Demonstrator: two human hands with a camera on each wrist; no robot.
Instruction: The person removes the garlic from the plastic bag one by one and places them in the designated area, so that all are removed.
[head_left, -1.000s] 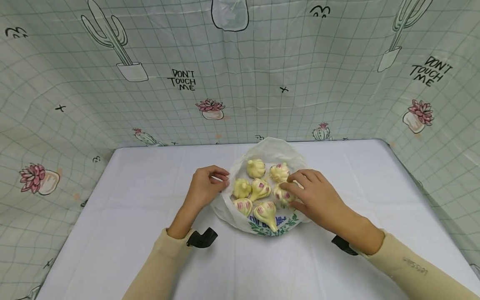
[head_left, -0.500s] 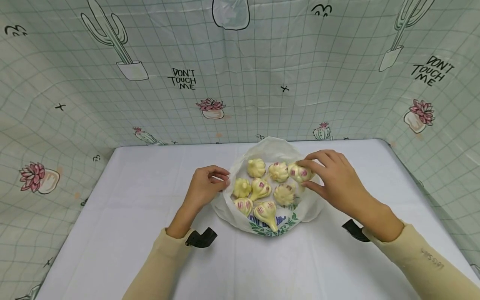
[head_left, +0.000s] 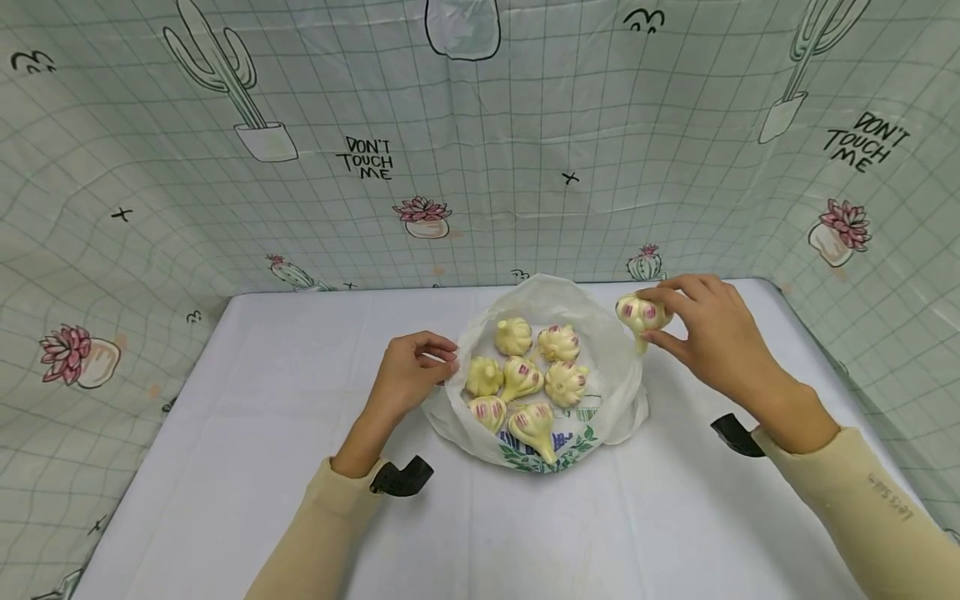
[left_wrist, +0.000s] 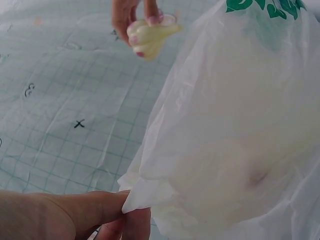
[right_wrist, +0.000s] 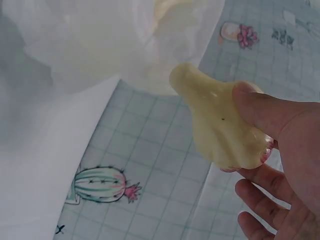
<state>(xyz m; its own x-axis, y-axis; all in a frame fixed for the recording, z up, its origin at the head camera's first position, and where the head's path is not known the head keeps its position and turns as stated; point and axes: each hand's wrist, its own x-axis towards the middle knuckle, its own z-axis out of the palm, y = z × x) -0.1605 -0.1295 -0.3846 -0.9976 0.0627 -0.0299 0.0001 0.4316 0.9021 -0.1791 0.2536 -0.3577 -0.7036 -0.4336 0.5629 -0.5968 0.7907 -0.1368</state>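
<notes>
An open white plastic bag (head_left: 618, 392) with green leaf print lies on the table, several garlic bulbs (head_left: 522, 379) inside it. My left hand (head_left: 415, 371) pinches the left edge of the bag between thumb and fingers, as the left wrist view shows at the bag's edge (left_wrist: 137, 197). Beyond the bag's right rim, my right hand (head_left: 708, 329) holds one garlic bulb (head_left: 639, 313) in the air, its stem pointing down. In the right wrist view the thumb presses on that bulb (right_wrist: 220, 120), with fingers on its far side.
White cloth covers the table (head_left: 300, 400), whose back edge lies behind the bag. A grid-patterned curtain (head_left: 495, 167) with cactus drawings stands behind and at both sides.
My right hand has taken hold of a garlic bulb in the bag, lifted it and carried it right and back, past the rim. The left hand stays at the bag's edge.
</notes>
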